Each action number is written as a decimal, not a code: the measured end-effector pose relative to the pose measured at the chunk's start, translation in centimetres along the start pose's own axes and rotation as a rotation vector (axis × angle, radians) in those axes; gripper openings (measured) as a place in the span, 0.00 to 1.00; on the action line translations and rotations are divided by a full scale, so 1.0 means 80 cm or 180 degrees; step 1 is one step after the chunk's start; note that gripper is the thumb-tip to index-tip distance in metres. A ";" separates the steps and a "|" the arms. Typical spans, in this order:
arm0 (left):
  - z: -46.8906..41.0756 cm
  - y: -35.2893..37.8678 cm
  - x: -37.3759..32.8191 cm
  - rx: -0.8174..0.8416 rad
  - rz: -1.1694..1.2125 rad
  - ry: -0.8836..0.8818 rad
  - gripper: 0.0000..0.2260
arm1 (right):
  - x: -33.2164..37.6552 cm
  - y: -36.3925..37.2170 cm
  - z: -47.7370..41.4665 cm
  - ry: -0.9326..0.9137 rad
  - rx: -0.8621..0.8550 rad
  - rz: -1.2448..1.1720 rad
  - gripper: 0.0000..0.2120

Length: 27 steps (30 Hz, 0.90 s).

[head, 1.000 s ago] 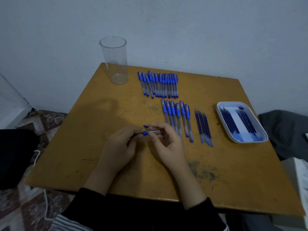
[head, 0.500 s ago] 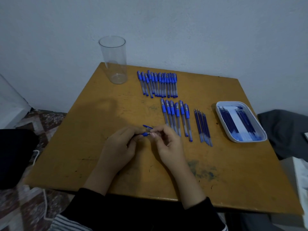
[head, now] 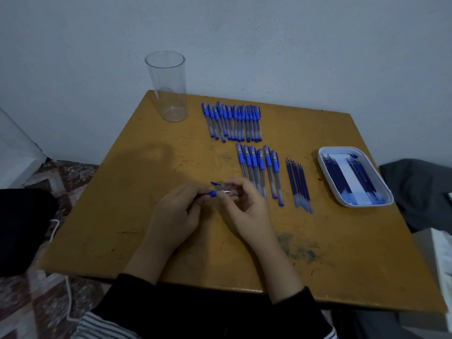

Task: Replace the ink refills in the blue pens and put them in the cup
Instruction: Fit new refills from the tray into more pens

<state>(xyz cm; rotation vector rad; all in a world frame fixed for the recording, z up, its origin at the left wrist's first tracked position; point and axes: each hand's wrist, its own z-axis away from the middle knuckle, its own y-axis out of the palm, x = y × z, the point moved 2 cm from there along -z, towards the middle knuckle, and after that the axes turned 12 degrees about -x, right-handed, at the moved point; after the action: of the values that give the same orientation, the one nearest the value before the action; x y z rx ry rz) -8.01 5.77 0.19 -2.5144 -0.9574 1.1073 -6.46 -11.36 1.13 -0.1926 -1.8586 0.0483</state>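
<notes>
I log the pen point(head: 212, 193) mid-desk, clenched in the left grip point(head: 176, 211), the right grip point(head: 244, 204) pinching its metal tip; my worry: a loosened tip slips free, rolls off the desk point(head: 122, 216), well short of the cup point(head: 168, 89).

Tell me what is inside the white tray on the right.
Inside the white tray lie dark blue ink refills in two bunches, with pale floor showing between. The floor beneath them is covered; their number cannot be told.
</notes>
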 end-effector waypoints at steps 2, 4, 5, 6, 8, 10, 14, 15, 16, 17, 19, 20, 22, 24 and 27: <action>0.000 0.000 -0.002 0.0014 0.0004 0.0024 0.07 | -0.002 -0.001 0.000 -0.0060 -0.0019 0.0135 0.04; -0.001 0.000 -0.004 0.0040 -0.0009 0.0027 0.07 | -0.005 -0.002 0.000 -0.0062 0.0006 0.0128 0.05; -0.001 -0.001 -0.005 0.0041 -0.0016 0.0023 0.07 | -0.006 -0.003 0.000 -0.0044 0.0025 0.0076 0.05; -0.001 -0.001 -0.005 0.0037 -0.0021 0.0014 0.07 | -0.006 -0.003 0.000 -0.0036 0.0038 0.0026 0.05; -0.001 -0.001 -0.004 0.0009 -0.0048 -0.0008 0.07 | -0.006 -0.004 -0.002 -0.0012 0.0017 -0.0052 0.05; 0.001 0.000 -0.001 0.0002 -0.0071 -0.0056 0.07 | -0.003 -0.007 -0.002 0.0102 -0.0063 -0.0186 0.07; 0.001 0.000 0.002 -0.0046 -0.0126 -0.0159 0.08 | -0.004 -0.014 0.003 0.0382 -0.0333 -0.0285 0.10; 0.000 0.000 0.002 -0.0081 -0.0148 -0.0177 0.09 | -0.006 -0.016 0.003 0.0419 -0.0410 -0.0223 0.10; 0.000 0.000 0.002 -0.0109 -0.0179 -0.0197 0.09 | -0.008 -0.018 0.003 0.0420 -0.0470 -0.0123 0.10; 0.000 0.000 0.003 -0.0129 -0.0212 -0.0220 0.09 | -0.008 -0.018 0.003 0.0389 -0.0503 0.0006 0.10; 0.000 0.001 0.005 -0.0178 -0.0272 -0.0274 0.08 | -0.009 -0.017 0.003 0.0343 -0.0495 0.0233 0.09; 0.001 0.001 0.006 -0.0209 -0.0302 -0.0302 0.08 | -0.008 -0.016 0.003 0.0334 -0.0465 0.0299 0.08; 0.000 0.001 0.008 -0.0268 -0.0336 -0.0339 0.07 | -0.007 -0.012 0.003 0.0298 -0.0360 0.0443 0.07; -0.001 0.000 0.006 -0.0268 -0.0340 -0.0341 0.06 | -0.007 -0.010 0.004 0.0147 -0.0266 0.0682 0.06; -0.002 -0.001 0.004 -0.0195 -0.0358 -0.0310 0.06 | -0.010 -0.008 0.004 -0.0060 -0.0232 0.0907 0.06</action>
<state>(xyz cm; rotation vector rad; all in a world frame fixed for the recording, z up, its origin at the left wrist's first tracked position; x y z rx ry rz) -7.77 6.07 0.12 -2.4389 -1.1602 1.1923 -6.59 -12.06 0.37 -0.5083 -1.8408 0.1796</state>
